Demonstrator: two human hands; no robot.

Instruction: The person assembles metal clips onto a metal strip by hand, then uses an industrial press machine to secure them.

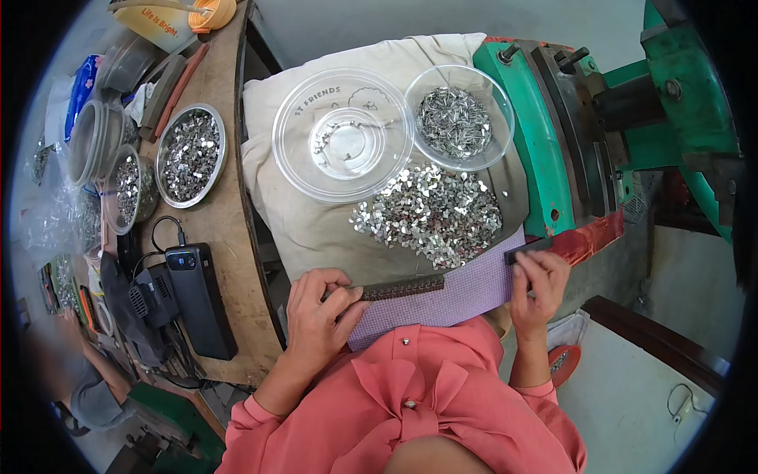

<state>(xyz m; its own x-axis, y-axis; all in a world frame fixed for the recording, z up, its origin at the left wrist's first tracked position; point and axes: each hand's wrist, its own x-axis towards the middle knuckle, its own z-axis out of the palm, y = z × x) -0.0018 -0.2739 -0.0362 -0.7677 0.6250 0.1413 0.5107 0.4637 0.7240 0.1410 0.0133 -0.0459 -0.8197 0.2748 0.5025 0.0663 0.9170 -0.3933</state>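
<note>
Two hands work low in the frame: our left hand (320, 308) pinches the dark strip (403, 287) on the purple cloth (466, 292); our right hand (537, 280) grips a small dark bar (527, 251), possibly a magnet. We should keep the strip level beside the silver pile (430, 213).

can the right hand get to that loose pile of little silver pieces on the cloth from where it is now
Probably yes. The right hand pinches a small dark bar at the edge of the purple cloth, and the pile of silver pieces lies just ahead to its left with nothing between, though the grip is occupied.
</note>
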